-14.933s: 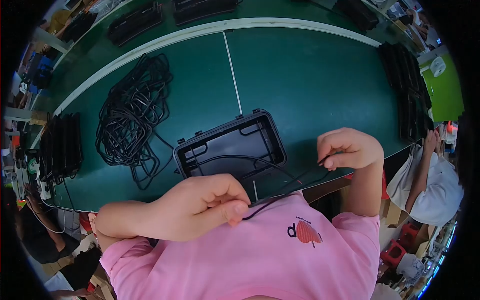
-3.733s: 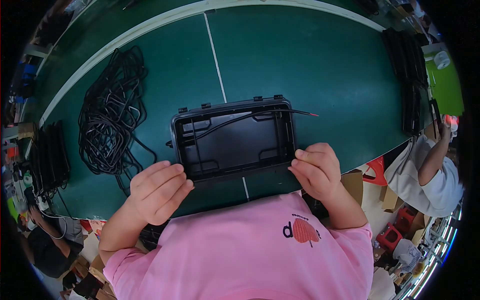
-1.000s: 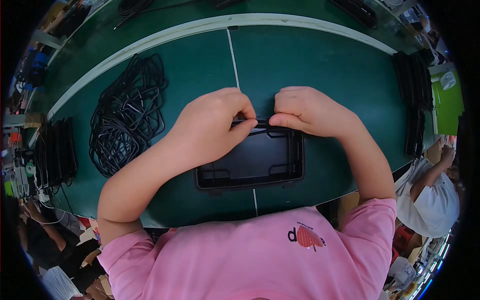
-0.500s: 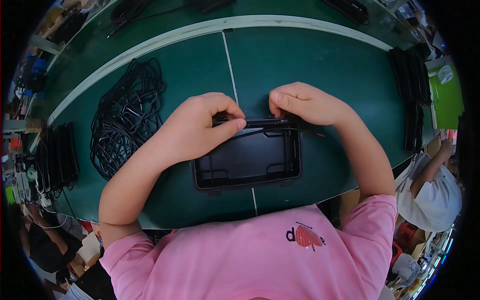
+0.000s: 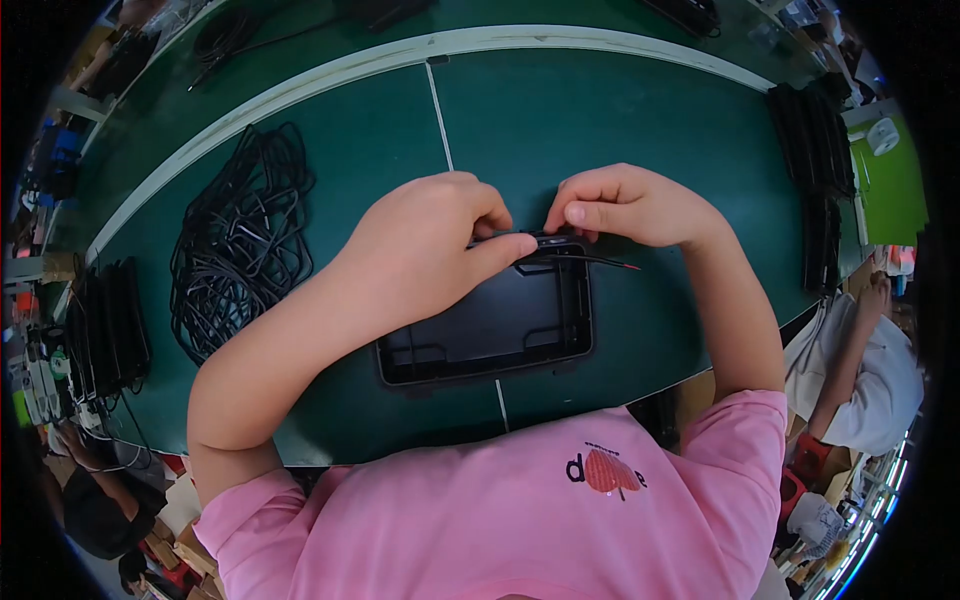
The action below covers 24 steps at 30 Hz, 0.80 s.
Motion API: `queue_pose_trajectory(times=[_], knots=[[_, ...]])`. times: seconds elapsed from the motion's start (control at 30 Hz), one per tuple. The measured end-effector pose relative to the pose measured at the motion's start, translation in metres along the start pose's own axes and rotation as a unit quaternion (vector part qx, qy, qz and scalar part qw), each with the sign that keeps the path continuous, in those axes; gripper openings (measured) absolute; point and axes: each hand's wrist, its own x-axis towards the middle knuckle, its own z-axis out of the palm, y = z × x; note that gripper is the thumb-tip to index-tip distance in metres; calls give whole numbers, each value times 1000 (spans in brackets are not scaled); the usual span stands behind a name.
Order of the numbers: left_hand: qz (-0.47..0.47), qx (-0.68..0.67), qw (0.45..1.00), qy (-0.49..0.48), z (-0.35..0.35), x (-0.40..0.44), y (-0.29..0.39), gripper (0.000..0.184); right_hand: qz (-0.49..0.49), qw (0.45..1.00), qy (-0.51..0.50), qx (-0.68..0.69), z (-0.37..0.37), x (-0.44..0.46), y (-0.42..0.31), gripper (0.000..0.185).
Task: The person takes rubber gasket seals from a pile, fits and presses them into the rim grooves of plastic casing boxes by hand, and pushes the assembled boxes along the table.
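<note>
A shallow black plastic case lies open side up on the green table in front of me. My left hand is closed in a pinch at its far wall, thumb inside the rim and fingers behind. From beneath that thumb a thin black cable runs right, past the case, to a bare red tip. My right hand is closed at the far right corner, thumb against the curled fingers. What its fingertips hold is hidden.
A tangled heap of black cables lies on the green table to the left. Dark stacked pieces stand at the left edge and right edge. A pale raised strip crosses the back. People sit at both sides.
My left hand has slid right along the case's far wall towards my right hand. My right hand has shifted slightly right and its fingers have come down to the corner.
</note>
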Motion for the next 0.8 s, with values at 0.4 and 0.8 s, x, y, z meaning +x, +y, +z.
queue_pose_trajectory(times=[0.4, 0.8], knots=[[-10, -23, 999, -28, 7, 7, -3, 15, 55, 996, -16, 61, 7, -3, 8, 12], [-37, -38, 998, -46, 3, 6, -1, 18, -35, 992, -5, -124, 12, 11, -3, 30]])
